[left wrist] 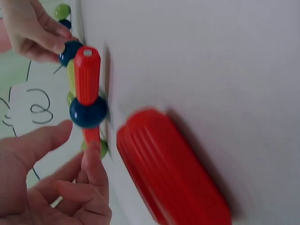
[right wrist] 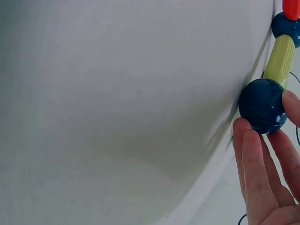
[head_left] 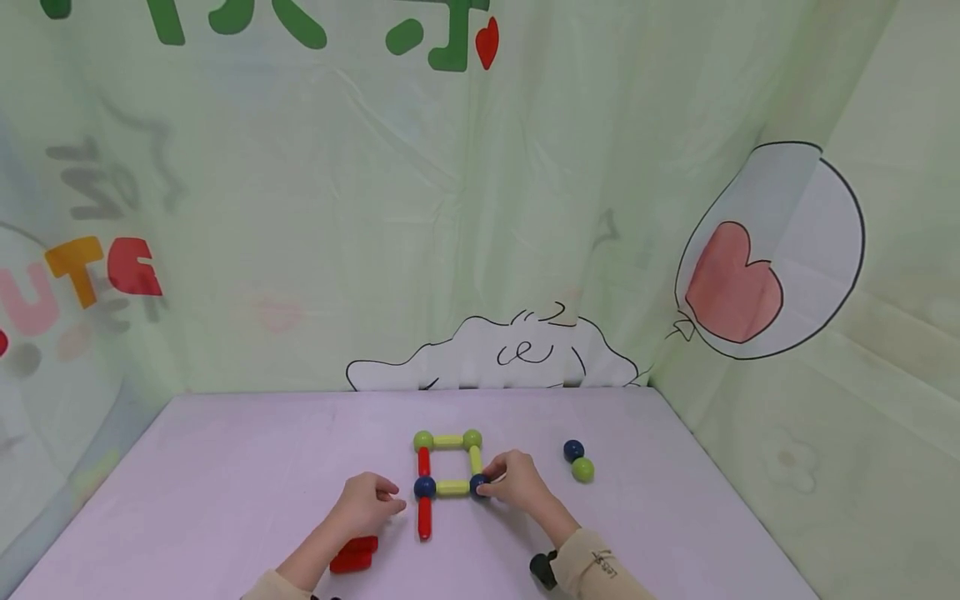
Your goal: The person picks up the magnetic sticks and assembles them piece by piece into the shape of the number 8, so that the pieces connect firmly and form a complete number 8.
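A square of magnetic rods and balls lies on the table. Green balls (head_left: 423, 438) form its far corners and blue balls (head_left: 424, 488) its near ones. A red rod (head_left: 424, 518) sticks out toward me from the near left ball. My right hand (head_left: 517, 483) pinches the near right blue ball (right wrist: 263, 105) between thumb and fingers; a yellow-green rod (right wrist: 280, 58) joins it. My left hand (head_left: 365, 504) hovers just left of the square, thumb and fingers apart with nothing between them. Loose red rods (head_left: 354, 555) lie beside its wrist, large in the left wrist view.
A loose blue ball (head_left: 573, 451) and green ball (head_left: 582, 470) touch each other, right of the square. A dark object (head_left: 542, 571) shows at the right wrist. Behind the lilac table (head_left: 262, 433) hangs a printed curtain (head_left: 322, 208).
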A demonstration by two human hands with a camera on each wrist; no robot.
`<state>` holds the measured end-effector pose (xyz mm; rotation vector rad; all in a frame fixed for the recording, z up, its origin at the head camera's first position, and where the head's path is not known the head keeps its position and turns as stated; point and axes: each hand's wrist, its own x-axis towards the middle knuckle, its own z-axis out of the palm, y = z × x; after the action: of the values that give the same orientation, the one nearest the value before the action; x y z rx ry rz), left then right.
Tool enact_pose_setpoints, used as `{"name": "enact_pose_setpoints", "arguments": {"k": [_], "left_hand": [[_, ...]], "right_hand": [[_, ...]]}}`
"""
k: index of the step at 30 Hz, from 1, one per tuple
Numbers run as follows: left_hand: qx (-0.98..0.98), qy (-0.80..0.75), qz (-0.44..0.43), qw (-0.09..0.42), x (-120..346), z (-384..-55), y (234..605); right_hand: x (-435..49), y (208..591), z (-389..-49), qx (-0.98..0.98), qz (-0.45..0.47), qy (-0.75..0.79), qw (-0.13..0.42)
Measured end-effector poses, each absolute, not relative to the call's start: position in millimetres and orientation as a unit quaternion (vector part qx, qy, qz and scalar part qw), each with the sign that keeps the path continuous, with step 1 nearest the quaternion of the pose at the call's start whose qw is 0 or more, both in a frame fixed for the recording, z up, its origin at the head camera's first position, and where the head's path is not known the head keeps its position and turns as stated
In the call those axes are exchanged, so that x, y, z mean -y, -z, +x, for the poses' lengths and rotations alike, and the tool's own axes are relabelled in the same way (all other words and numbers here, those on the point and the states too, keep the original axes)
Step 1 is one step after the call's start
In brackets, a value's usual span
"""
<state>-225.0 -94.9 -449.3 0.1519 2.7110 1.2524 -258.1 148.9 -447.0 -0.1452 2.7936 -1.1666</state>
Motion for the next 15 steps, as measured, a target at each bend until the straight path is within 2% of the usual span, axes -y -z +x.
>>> {"name": "enact_pose_setpoints", "arguments": {"k": [11, 15], "left_hand": [[-0.916, -0.355, 0.120, 0.146, 133, -217, 444], [-0.916, -0.347, 0.138, 0.147, 142, -210, 443]], "right_hand": [[-154, 450, -260, -0.911, -0.063, 0.402, 0.061], [-156, 452, -260, -0.907, -0.068, 0.410, 0.066]]}}
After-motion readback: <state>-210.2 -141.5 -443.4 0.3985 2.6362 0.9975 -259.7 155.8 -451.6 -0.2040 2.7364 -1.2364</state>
